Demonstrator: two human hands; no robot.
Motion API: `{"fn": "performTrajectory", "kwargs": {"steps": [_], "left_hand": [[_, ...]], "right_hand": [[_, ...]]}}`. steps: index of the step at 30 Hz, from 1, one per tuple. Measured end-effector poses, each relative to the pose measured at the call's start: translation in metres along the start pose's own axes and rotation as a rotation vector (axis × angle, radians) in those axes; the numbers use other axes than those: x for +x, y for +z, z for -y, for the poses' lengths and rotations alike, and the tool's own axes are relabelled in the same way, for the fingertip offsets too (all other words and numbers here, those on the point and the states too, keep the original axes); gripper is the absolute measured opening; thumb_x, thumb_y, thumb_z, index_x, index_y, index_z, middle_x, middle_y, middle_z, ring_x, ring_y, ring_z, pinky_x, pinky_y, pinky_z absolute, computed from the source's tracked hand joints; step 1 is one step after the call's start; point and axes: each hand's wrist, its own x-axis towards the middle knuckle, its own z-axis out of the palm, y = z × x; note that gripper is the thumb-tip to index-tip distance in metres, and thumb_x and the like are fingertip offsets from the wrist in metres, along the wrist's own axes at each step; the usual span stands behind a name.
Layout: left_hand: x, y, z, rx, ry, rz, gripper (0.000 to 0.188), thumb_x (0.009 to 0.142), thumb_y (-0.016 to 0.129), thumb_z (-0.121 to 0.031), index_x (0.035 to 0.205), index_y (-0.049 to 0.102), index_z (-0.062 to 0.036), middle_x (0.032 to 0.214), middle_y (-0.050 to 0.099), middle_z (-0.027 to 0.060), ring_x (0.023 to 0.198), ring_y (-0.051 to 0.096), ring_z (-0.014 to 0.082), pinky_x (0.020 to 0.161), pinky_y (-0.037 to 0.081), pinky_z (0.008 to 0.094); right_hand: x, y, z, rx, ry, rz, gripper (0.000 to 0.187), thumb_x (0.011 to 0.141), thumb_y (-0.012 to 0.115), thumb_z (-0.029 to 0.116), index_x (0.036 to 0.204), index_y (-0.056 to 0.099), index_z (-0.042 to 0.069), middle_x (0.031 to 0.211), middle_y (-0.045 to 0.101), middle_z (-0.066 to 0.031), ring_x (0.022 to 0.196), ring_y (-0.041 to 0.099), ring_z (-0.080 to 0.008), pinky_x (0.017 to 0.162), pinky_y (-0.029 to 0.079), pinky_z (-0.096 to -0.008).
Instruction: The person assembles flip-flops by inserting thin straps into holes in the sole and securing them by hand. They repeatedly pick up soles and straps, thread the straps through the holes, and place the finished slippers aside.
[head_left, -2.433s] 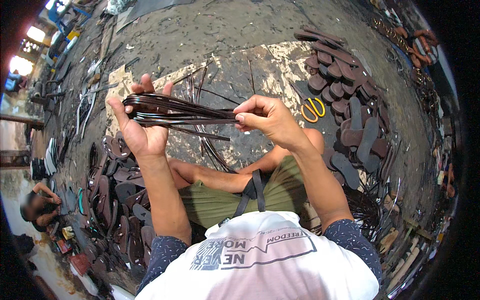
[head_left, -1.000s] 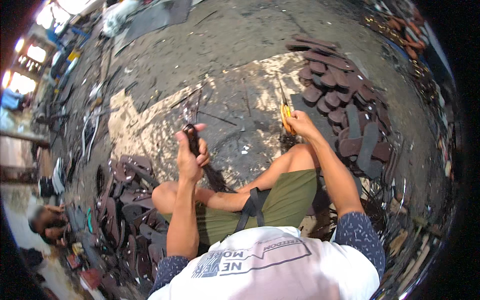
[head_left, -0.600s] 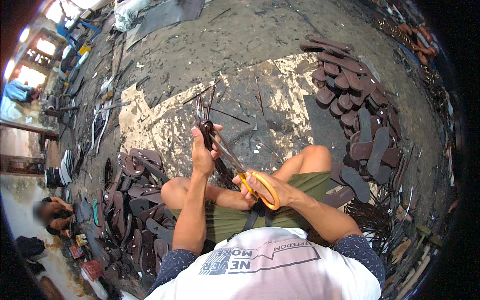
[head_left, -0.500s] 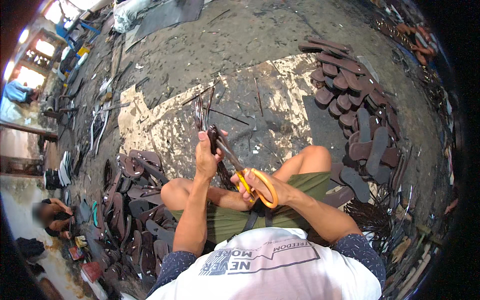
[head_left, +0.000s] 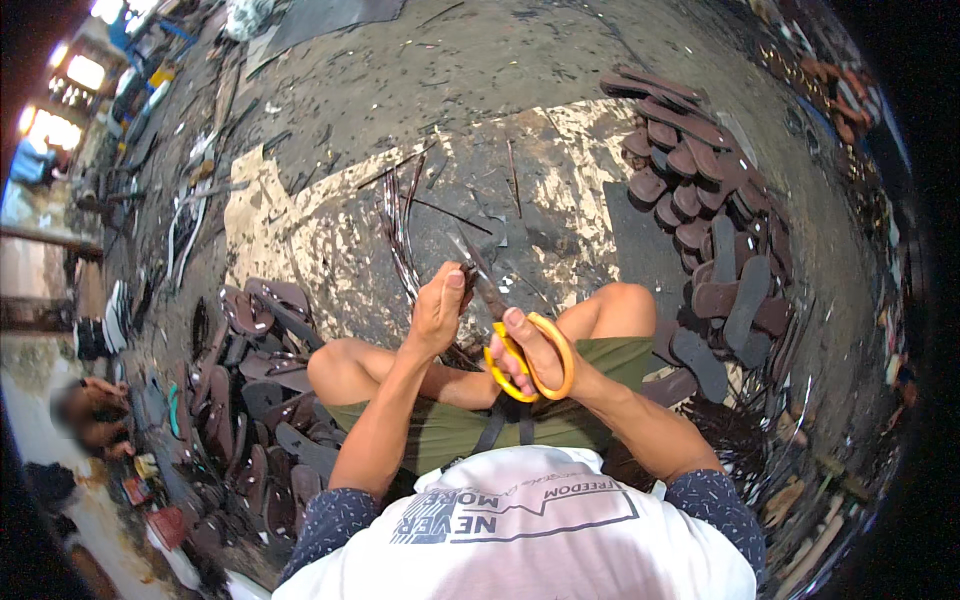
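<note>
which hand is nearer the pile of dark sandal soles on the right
Right. The right hand, holding the yellow-handled scissors, sits closer to that pile of soles; the left hand, gripping the dark strips, is farther over.

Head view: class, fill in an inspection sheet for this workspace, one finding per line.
Surface: grey floor with a pale worn patch, person seated on it.
Job's things: bundle of thin dark strips; scissors with orange handles.
Clutter: dark sandal soles stacked on the right, more soles on the left, loose strips scattered.
Hands: left hand grips the strip bundle; right hand is in the scissor handles, blades at the strips.
Cables: nothing seen.
Surroundings: another person at the left edge, blurred; bright openings upper left.
</note>
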Motion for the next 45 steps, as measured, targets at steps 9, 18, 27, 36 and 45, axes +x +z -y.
{"fn": "performTrajectory", "kwargs": {"steps": [9,18,27,36,45], "left_hand": [[0.093,0.004,0.112,-0.226,-0.457,-0.178,0.078,0.095,0.053,-0.066,0.135,0.058,0.0010,0.113,0.065,0.0153,0.108,0.060,0.0282,0.098,0.046,0.0420],[0.062,-0.075,0.225,0.929,-0.822,-0.310,0.069,0.087,0.077,-0.038,0.136,0.048,0.0012,0.109,0.070,0.0198,0.104,0.070,0.0354,0.088,0.057,0.0473],[0.048,-0.021,0.059,-1.217,-0.569,-0.108,0.022,0.100,0.067,-0.028,0.106,0.061,-0.0073,0.083,0.065,0.0030,0.073,0.067,0.0155,0.063,0.056,0.0292],[0.071,-0.076,-0.058,-1.002,-0.315,-0.085,0.036,0.107,0.056,-0.032,0.130,0.053,-0.0050,0.074,0.047,-0.0048,0.057,0.046,0.0045,0.050,0.043,0.0214],[0.064,-0.053,-0.133,-0.645,0.177,-0.178,0.063,0.105,0.058,-0.034,0.154,0.030,-0.0061,0.087,0.059,0.0035,0.072,0.065,0.0157,0.069,0.061,0.0339]], "right_hand": [[0.017,-0.066,0.007,0.031,-0.073,-0.369,0.058,0.098,0.052,0.066,0.082,0.061,0.011,0.054,0.045,0.0044,0.040,0.039,-0.0068,0.037,0.032,-0.0239],[0.035,-0.261,0.028,-1.450,0.226,-0.874,0.045,0.093,0.068,0.040,0.105,0.067,-0.003,0.101,0.070,-0.0276,0.100,0.067,-0.0433,0.084,0.052,-0.0544],[0.100,-0.105,0.011,-0.667,-0.430,-0.267,0.050,0.096,0.070,0.040,0.123,0.065,-0.002,0.117,0.068,-0.0170,0.109,0.065,-0.0294,0.096,0.051,-0.0402],[0.046,0.028,-0.008,-0.318,-0.177,0.342,0.028,0.108,0.053,0.029,0.118,0.059,0.004,0.083,0.062,0.0013,0.075,0.058,-0.0084,0.066,0.050,-0.0261],[0.082,0.068,0.031,-0.254,-0.466,0.155,0.039,0.102,0.063,0.029,0.129,0.053,0.002,0.094,0.062,-0.0063,0.084,0.059,-0.0141,0.077,0.051,-0.0319]]}}
